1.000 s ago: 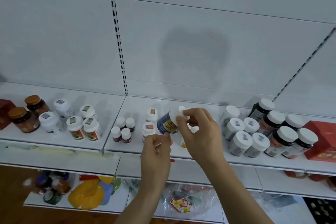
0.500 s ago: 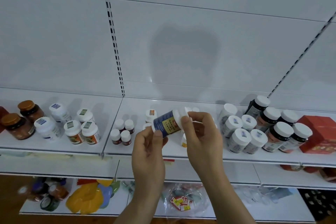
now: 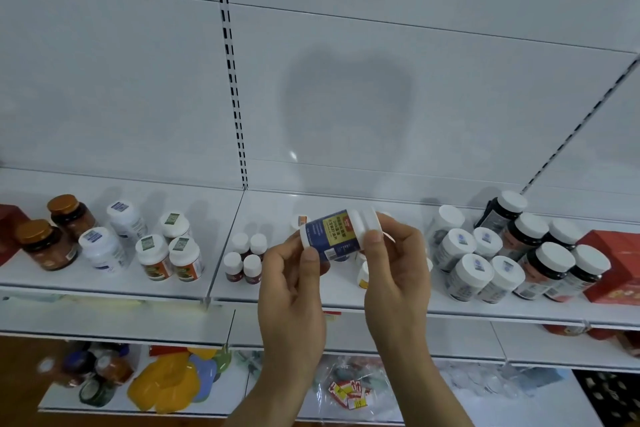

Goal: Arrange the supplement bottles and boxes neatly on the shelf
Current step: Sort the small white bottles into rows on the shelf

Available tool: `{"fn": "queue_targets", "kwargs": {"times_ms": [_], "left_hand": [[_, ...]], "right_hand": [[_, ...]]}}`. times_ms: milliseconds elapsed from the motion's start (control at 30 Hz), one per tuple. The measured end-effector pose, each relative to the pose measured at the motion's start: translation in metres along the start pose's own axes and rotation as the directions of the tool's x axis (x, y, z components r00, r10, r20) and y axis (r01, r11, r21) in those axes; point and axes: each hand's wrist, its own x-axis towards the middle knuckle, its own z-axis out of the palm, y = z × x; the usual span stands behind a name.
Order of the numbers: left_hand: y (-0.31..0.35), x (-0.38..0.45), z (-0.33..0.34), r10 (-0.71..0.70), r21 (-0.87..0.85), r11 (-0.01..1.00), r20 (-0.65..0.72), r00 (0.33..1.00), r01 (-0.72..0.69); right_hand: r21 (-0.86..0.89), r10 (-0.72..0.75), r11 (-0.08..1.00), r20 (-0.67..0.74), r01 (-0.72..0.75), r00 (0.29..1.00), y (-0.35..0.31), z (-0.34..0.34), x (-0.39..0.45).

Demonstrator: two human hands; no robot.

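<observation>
Above the shelf, your left hand and right hand pinch the blue bottle sideways. It looks light, hard and smooth; hold its middle, not the cap.

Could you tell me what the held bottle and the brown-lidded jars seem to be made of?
Held bottle: likely opaque white plastic, smooth, with a glossy printed blue label. Brown-lidded jars: amber translucent bodies, glass or plastic, unclear; lids look matte.
</observation>
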Motion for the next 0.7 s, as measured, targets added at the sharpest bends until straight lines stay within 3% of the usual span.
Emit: {"fn": "queue_targets", "kwargs": {"times_ms": [167,433,600,700], "left_hand": [[0.0002,0.0037,-0.0002,-0.032,-0.013,0.999,0.031,0.999,0.032],[0.0016,0.0104,-0.0006,-0.047,0.003,0.999,-0.022,0.999,0.047],[0.0003,0.0079,0.0004,-0.063,-0.084,0.994,0.008,0.998,0.063],[0.0004,0.0085,0.0021,-0.034,-0.030,0.999,0.004,0.999,0.034]], "right_hand": [[0.091,0.015,0.996,-0.037,-0.011,0.999,0.0011,0.0019,-0.0005],[0.103,0.012,0.995,-0.026,-0.009,1.000,0.0045,0.0074,-0.0029],[0.093,0.076,0.993,-0.076,-0.069,0.994,0.0047,0.0086,0.0002],[0.080,0.087,0.993,-0.069,-0.081,0.994,0.0071,0.0076,0.0017]]}}
